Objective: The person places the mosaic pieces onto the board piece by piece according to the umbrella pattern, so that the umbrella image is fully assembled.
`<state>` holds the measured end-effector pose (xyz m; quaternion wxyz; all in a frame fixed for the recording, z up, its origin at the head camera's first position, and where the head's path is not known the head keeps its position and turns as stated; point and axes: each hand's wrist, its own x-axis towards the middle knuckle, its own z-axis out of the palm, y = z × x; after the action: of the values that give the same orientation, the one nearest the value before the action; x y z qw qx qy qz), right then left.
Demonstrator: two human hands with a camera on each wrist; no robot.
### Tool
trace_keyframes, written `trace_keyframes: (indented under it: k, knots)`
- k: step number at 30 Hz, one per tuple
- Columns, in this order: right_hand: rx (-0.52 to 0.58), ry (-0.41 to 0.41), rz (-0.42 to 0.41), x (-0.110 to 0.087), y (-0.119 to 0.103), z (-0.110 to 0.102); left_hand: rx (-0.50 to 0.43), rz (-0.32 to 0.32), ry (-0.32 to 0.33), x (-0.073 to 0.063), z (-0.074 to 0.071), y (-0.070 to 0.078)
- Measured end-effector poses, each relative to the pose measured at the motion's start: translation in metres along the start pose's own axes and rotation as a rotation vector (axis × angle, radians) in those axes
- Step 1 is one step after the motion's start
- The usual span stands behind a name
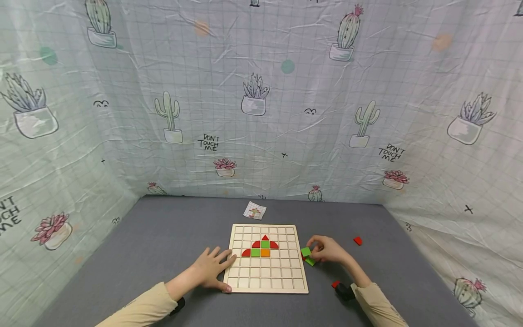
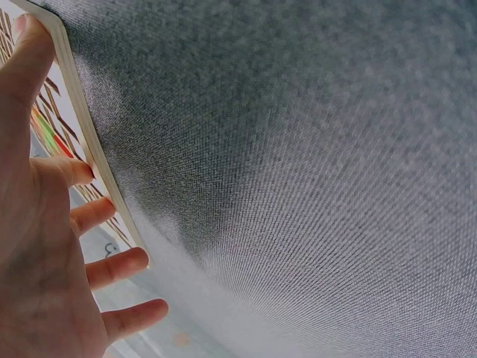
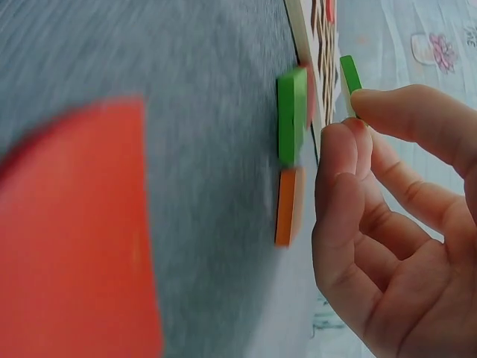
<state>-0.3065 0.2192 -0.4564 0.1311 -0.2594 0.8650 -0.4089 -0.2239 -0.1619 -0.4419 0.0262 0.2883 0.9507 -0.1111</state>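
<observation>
A wooden grid board (image 1: pixel 282 272) lies on the grey table with several coloured tiles in its cells. Among them are a red triangle (image 1: pixel 265 237) on top, an orange square (image 1: pixel 265 253), green squares and red rounded pieces. Spread over the board's left edge, my left hand (image 1: pixel 208 269) touches it with thumb and fingertips. My right hand (image 1: pixel 330 250) pinches a green square tile (image 3: pixel 350 74) between thumb and fingers, just off the board's right edge. Below it on the table lie another green tile (image 3: pixel 287 119) and an orange tile (image 3: pixel 285 209), with a bit of red behind the green one.
A small card with a printed coloured pattern (image 1: pixel 255 210) lies behind the board. One red rounded piece (image 1: pixel 357 240) lies to the right, and another red piece (image 1: pixel 336 284) shows near the right wrist. Cactus-print cloth (image 1: pixel 261 136) hangs around the table.
</observation>
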Motion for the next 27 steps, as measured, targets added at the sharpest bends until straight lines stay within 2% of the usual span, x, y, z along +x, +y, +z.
trace_keyframes:
  k: [15, 27]
  knots:
    - [-0.043, -0.037, -0.013, 0.03, -0.022, 0.029, -0.003, 0.002, -0.004, 0.002, 0.001, -0.001]
    - [-0.01, -0.042, 0.006, 0.044, -0.037, 0.049, 0.003, -0.012, -0.024, 0.0, -0.002, 0.0]
